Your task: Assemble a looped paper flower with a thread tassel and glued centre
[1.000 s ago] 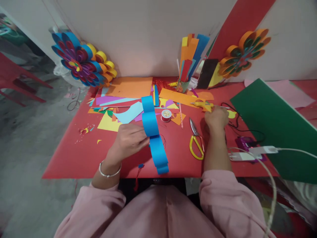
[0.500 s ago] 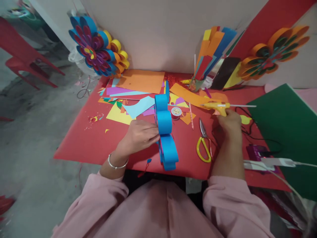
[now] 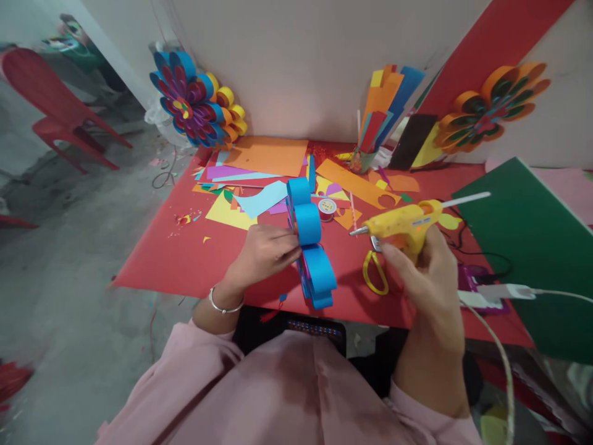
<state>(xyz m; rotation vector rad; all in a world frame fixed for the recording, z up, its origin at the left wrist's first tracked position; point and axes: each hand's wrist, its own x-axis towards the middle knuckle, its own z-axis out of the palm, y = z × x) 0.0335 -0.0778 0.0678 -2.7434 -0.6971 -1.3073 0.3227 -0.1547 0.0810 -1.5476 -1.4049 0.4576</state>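
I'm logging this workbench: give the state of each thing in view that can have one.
Glue gun: in the right grip, stick poking from its back; hot or cold, unclear.
Blue looped paper: on edge in the left grip.
Scissors: lying down, partly hidden; open or shut, unclear.
Red thread spool: upright, wound.
Cup: upright, holding paper strips.
Red chair: upright.

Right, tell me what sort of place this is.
Probably a paper-craft workspace: there's a yellow glue gun in the right hand, a bunch of coloured paper strips, and an orange-and-green paper flower.
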